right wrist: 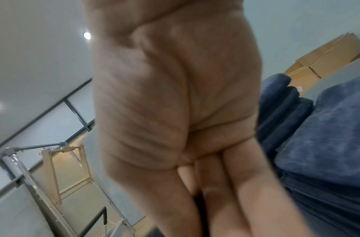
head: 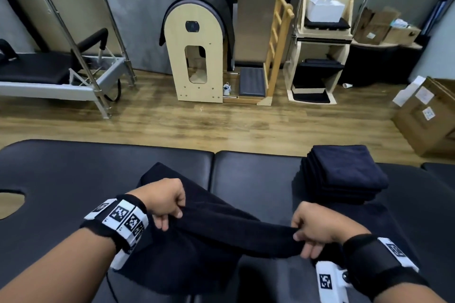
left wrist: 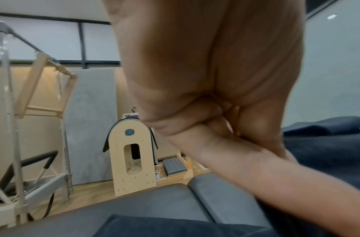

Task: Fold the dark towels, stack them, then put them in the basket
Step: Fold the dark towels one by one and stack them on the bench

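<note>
Both grips pinch towel (head: 229, 226); fingertips hidden.

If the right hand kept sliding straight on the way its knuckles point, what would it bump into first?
The right hand, gripping the dark towel, points leftward along it toward the left hand. That hand would likely be met first, though depth is hard to judge.
</note>
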